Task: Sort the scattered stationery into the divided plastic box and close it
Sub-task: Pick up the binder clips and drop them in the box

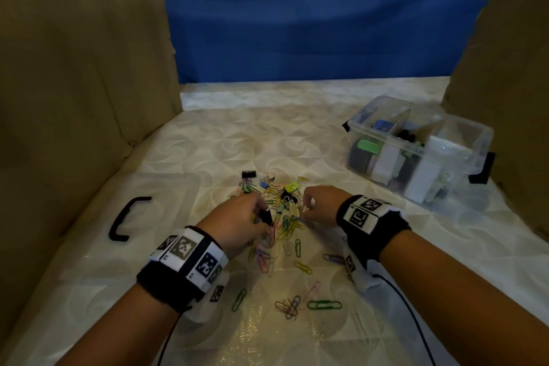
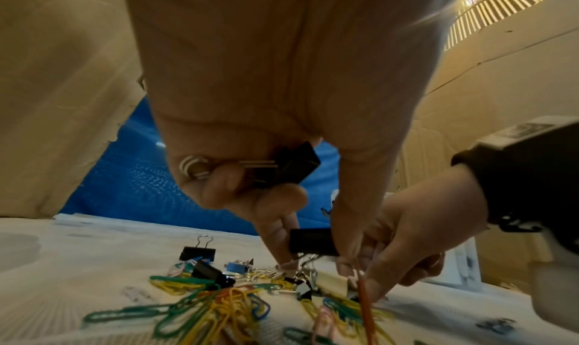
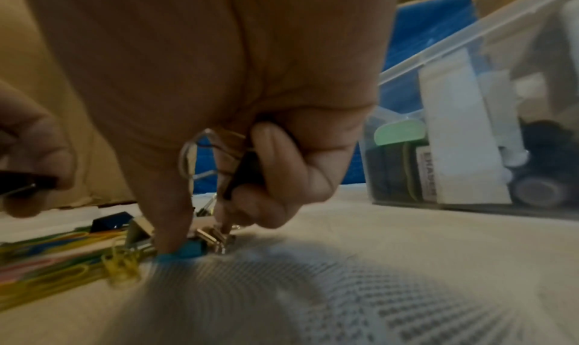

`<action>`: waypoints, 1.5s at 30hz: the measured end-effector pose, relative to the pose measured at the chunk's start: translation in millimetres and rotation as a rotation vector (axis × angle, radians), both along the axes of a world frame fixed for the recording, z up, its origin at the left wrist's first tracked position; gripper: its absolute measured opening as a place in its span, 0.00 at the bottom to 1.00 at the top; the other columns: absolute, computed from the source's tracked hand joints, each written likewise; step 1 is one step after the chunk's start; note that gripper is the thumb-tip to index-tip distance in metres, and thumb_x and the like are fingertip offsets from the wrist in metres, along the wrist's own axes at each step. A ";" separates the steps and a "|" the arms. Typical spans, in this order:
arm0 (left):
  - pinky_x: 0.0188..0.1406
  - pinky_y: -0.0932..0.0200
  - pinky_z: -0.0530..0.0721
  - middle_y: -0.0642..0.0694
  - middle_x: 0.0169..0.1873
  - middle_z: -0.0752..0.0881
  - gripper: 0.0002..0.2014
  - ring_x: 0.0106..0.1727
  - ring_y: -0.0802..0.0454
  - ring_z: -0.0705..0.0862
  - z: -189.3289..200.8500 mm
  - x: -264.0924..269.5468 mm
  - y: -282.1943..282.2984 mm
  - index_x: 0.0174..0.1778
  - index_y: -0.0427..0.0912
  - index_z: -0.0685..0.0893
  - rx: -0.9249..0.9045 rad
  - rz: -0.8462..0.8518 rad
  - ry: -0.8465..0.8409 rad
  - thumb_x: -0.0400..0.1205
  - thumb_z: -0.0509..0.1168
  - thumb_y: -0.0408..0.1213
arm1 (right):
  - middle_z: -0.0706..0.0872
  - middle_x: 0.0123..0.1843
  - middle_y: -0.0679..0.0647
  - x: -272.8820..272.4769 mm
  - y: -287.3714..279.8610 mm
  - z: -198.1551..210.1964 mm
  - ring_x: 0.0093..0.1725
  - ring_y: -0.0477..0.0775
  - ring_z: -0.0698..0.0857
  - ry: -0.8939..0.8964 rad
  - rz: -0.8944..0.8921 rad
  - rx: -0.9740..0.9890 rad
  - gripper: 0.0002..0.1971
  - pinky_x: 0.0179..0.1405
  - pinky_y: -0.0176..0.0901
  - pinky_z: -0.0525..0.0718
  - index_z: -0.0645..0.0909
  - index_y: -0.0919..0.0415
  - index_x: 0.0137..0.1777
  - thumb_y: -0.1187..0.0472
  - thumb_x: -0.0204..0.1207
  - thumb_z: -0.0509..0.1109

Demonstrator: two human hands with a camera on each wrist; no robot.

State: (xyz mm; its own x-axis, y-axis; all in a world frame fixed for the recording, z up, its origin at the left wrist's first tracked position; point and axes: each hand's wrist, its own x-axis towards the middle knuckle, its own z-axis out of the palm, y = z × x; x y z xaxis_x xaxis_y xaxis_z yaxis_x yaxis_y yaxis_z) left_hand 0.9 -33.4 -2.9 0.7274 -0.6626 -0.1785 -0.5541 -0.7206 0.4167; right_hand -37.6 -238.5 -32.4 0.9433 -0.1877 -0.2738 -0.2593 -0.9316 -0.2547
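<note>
Our left hand [image 2: 250, 117] curls its fingers round black binder clips: one tucked in the palm [image 2: 294, 167], wire loops pointing left in the wrist view, a second [image 2: 313, 242] pinched at the fingertips. Our right hand [image 3: 238, 117] keeps a dark binder clip [image 3: 247, 174] curled in its fingers, long axis near upright, thumb tip down on a blue clip [image 3: 194, 249]. Both work the pile of paper clips [image 1: 282, 223]; loose ones too many to count. One divided plastic box [image 1: 416, 151] sits open, far right; one clear lid [image 1: 130, 217], long axis running away from us, left.
</note>
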 end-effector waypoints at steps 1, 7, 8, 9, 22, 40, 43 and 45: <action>0.58 0.59 0.77 0.47 0.64 0.81 0.19 0.64 0.50 0.79 0.5 -1.6 0.6 0.68 0.46 0.76 -0.010 0.005 -0.001 0.80 0.66 0.40 | 0.83 0.61 0.56 0.8 0.6 -1.1 0.59 0.59 0.81 -0.010 0.004 -0.005 0.12 0.56 0.47 0.79 0.79 0.54 0.53 0.51 0.74 0.70; 0.55 0.62 0.74 0.49 0.64 0.79 0.21 0.63 0.54 0.78 2.1 -14.5 2.3 0.69 0.48 0.75 -0.113 0.019 -0.036 0.81 0.65 0.45 | 0.79 0.42 0.50 -24.7 -4.6 23.2 0.43 0.51 0.78 -0.204 -0.036 0.156 0.12 0.42 0.39 0.72 0.81 0.56 0.57 0.51 0.78 0.68; 0.56 0.62 0.74 0.50 0.63 0.78 0.20 0.63 0.55 0.78 3.0 -17.0 0.9 0.69 0.48 0.75 -0.121 0.014 -0.039 0.81 0.65 0.47 | 0.79 0.38 0.49 -33.6 -9.4 32.7 0.39 0.50 0.78 -0.256 -0.051 0.169 0.12 0.39 0.40 0.72 0.81 0.56 0.56 0.51 0.78 0.68; 0.56 0.62 0.75 0.50 0.63 0.78 0.20 0.62 0.55 0.78 4.4 -19.6 -1.5 0.68 0.49 0.75 -0.131 0.009 -0.042 0.81 0.65 0.48 | 0.80 0.36 0.49 -42.8 -17.2 43.1 0.37 0.49 0.79 -0.315 -0.070 0.181 0.11 0.38 0.41 0.74 0.81 0.56 0.55 0.50 0.78 0.68; 0.55 0.59 0.78 0.54 0.56 0.79 0.16 0.56 0.56 0.79 30.7 -62.9 -76.7 0.63 0.52 0.78 -0.187 -0.022 -0.032 0.82 0.63 0.53 | 0.84 0.50 0.67 -78.8 -179.2 84.6 0.46 0.62 0.79 -0.440 -0.481 -0.023 0.13 0.47 0.48 0.73 0.76 0.65 0.52 0.55 0.85 0.55; 0.57 0.53 0.83 0.56 0.52 0.85 0.13 0.54 0.60 0.83 31.0 -59.0 -69.9 0.59 0.52 0.84 -0.413 0.024 0.060 0.82 0.64 0.52 | 0.87 0.50 0.46 -93.4 -31.6 53.0 0.45 0.48 0.87 -0.368 0.102 0.591 0.12 0.44 0.39 0.85 0.82 0.54 0.55 0.55 0.74 0.75; 0.55 0.56 0.82 0.56 0.51 0.85 0.13 0.53 0.61 0.83 30.0 -56.5 -65.7 0.58 0.51 0.84 -0.415 0.035 0.063 0.82 0.64 0.51 | 0.89 0.40 0.55 -85.6 -30.1 50.2 0.39 0.52 0.88 -0.456 0.045 0.645 0.02 0.43 0.46 0.88 0.84 0.58 0.46 0.63 0.75 0.72; 0.52 0.61 0.81 0.56 0.51 0.85 0.13 0.51 0.63 0.82 28.6 -54.2 -62.1 0.58 0.50 0.84 -0.394 0.057 0.043 0.82 0.64 0.50 | 0.88 0.37 0.53 -83.6 -32.8 48.9 0.38 0.54 0.88 -0.534 -0.006 0.652 0.05 0.41 0.48 0.89 0.82 0.54 0.42 0.66 0.75 0.70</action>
State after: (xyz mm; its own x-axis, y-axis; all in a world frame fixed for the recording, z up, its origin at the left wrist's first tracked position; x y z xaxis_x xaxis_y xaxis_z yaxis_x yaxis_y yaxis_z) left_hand -53.3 -95.6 25.7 0.7625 -0.6450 0.0500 -0.4936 -0.5300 0.6895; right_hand -121.3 -271.3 16.5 0.9764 -0.1521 0.1535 0.0442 -0.5547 -0.8309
